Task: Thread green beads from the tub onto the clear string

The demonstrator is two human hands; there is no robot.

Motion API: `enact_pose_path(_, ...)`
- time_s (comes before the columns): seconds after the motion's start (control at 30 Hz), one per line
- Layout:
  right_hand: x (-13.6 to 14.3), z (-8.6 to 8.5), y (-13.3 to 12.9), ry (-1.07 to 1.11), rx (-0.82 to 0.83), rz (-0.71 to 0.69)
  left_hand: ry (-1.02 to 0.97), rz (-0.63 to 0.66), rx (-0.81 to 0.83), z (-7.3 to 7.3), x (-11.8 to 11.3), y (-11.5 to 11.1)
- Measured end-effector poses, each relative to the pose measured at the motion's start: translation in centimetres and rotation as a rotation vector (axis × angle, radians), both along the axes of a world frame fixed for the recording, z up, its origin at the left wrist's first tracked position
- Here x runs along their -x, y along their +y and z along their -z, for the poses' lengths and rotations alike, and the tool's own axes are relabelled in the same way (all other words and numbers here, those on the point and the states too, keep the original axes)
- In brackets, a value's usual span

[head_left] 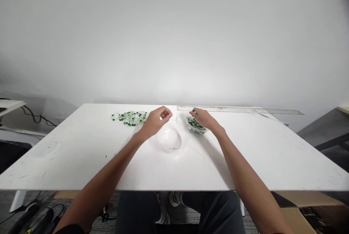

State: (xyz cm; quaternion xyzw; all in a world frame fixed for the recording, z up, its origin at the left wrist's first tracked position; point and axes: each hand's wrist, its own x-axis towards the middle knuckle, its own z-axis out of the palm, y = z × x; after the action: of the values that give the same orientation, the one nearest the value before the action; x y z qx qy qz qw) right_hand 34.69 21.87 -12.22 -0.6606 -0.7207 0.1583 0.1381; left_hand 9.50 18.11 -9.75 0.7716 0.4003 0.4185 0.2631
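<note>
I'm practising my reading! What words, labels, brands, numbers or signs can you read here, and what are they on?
There are none I can read.
Long flat strip, maybe a ruler: dark marks, too small and blurred to read.
Green and pale beads: no lettering I can make out.
Clear bowl: no label that I can see.

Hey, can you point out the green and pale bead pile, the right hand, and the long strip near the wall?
Bead pile (132, 118): head view, middle of the pile.
Right hand (203, 117): head view, back of the hand.
Long strip (237, 110): head view, partway along its length.
</note>
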Motion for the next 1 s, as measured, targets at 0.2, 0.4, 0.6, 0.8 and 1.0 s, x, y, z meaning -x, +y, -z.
enact_pose_path(0.2, 0.1, 0.5, -0.2, -0.038, 0.026, -0.059, -0.003, 0.007, -0.012, 0.0, 0.0, 0.1)
enact_pose_path(0.4, 0.2, 0.2, -0.5, -0.016, -0.058, -0.037, 0.003, 0.003, -0.011, 0.0, -0.1, 0.0)
enact_pose_path(0.6, 0.3, 0.0, -0.4, -0.010, -0.093, -0.036, 0.003, 0.004, -0.008, 0.1, -0.1, 0.1)
enact_pose_path(0.8, 0.4, -0.2, -0.6, 0.007, -0.161, -0.054, 0.007, 0.003, -0.013, 0.1, 0.0, 0.1)
enact_pose_path(1.0, 0.1, -1.0, -1.3, 0.077, -0.121, -0.074, 0.008, 0.005, -0.002, 0.0, 0.0, 0.0)
